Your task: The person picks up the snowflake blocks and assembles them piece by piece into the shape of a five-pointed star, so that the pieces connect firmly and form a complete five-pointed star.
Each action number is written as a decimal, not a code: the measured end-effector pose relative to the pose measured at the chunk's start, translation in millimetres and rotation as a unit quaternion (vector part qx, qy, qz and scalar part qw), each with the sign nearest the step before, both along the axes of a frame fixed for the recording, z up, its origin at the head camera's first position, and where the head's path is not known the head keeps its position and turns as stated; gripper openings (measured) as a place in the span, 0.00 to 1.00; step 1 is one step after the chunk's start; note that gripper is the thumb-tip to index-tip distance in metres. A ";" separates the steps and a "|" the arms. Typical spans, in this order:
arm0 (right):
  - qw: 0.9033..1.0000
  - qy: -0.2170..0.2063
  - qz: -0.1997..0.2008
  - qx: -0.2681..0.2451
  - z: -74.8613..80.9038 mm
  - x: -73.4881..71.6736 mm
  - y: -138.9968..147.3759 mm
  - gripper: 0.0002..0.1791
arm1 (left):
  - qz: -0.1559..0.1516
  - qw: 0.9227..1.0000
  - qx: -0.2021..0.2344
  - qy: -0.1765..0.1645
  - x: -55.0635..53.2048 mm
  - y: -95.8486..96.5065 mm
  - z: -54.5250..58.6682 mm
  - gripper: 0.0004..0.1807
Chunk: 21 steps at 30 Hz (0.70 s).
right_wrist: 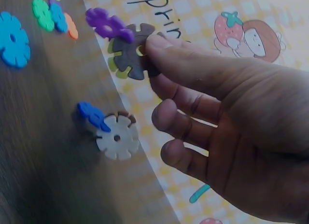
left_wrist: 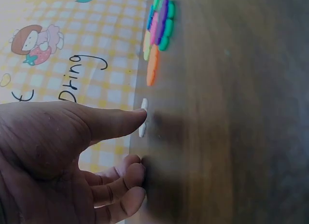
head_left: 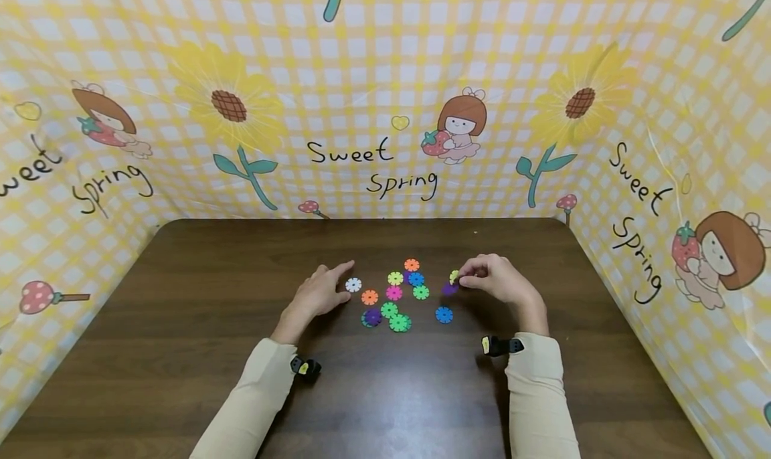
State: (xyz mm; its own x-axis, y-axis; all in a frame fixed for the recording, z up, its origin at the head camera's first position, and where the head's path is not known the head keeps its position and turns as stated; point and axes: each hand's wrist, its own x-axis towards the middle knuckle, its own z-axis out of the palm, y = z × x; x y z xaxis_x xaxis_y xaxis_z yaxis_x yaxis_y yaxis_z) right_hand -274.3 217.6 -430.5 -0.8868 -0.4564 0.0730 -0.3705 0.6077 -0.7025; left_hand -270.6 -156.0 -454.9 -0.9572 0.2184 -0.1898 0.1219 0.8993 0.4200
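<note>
My right hand (head_left: 496,278) pinches a joined group of snowflake discs between thumb and forefinger. In the right wrist view, this group has a dark disc (right_wrist: 130,60), a yellow disc (right_wrist: 114,68) behind it and a purple disc (right_wrist: 108,23) slotted on at an angle. My left hand (head_left: 318,290) rests on the table with its fingers extended, holding nothing. Its thumb tip overlaps a white disc (left_wrist: 144,104) in the left wrist view; whether they touch, I cannot tell. That white disc (head_left: 353,285) lies flat just right of the hand.
Loose discs lie mid-table, among them orange (head_left: 369,298), pink (head_left: 394,292), green (head_left: 399,322), purple (head_left: 373,317) and blue (head_left: 444,315). Below my right fingers in its wrist view stands another joined piece, a blue disc (right_wrist: 91,115) with a pale disc (right_wrist: 117,139). Patterned cloth surrounds the wooden table (head_left: 385,405).
</note>
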 end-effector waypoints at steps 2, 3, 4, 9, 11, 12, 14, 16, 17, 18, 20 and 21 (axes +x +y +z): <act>1.000 -0.009 -0.005 0.010 -1.6 0.0 4.5 0.03 | -0.006 1.000 -0.006 0.004 -0.5 0.0 -1.4 0.36; 1.000 -0.014 -0.007 0.013 -2.2 0.3 6.5 0.04 | -0.009 1.000 -0.009 0.007 -0.7 0.1 -2.0 0.35; 1.000 -0.019 -0.009 0.017 -2.7 0.7 8.5 0.04 | -0.012 1.000 -0.014 0.010 -0.5 0.4 -2.2 0.33; 0.999 -0.035 -0.014 0.033 -3.9 1.8 14.8 0.06 | -0.015 0.999 -0.024 0.019 1.7 1.0 -1.3 0.27; 0.998 -0.040 -0.022 0.039 -4.1 2.2 17.1 0.06 | -0.015 0.999 -0.024 0.024 2.1 1.2 -0.9 0.25; 0.998 -0.043 -0.025 0.042 -3.9 2.7 18.1 0.07 | -0.015 0.999 -0.025 0.026 2.3 1.5 -0.6 0.24; 0.997 -0.047 -0.034 0.045 -3.5 3.5 19.8 0.07 | -0.015 0.999 -0.026 0.030 2.5 1.9 -0.2 0.22; 0.997 -0.050 -0.042 0.046 -3.5 4.0 20.7 0.07 | -0.016 0.999 -0.029 0.034 2.5 2.4 0.0 0.19; 0.997 -0.050 -0.043 0.046 -3.4 4.2 21.0 0.07 | -0.017 0.999 -0.031 0.036 2.6 2.7 -0.1 0.17; 0.997 -0.051 -0.046 0.045 -3.3 4.4 21.2 0.07 | -0.018 0.999 -0.032 0.037 2.5 3.0 -0.1 0.16; 0.997 -0.048 -0.047 0.046 -3.1 4.6 21.7 0.07 | -0.021 0.999 -0.031 0.039 2.4 3.5 -0.1 0.14; 0.997 -0.046 -0.047 0.047 -3.2 4.5 21.8 0.08 | -0.023 0.999 -0.030 0.039 2.4 3.6 -0.1 0.14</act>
State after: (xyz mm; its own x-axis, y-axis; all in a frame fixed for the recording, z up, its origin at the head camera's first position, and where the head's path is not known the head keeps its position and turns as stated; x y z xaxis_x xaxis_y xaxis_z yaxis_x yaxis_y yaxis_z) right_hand -269.8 239.4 -433.7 -0.9267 -0.3724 -0.0496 -0.2459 0.7011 -0.6693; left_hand -268.2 -152.4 -455.0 -0.9586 0.2535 -0.1296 0.1943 0.9153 0.3529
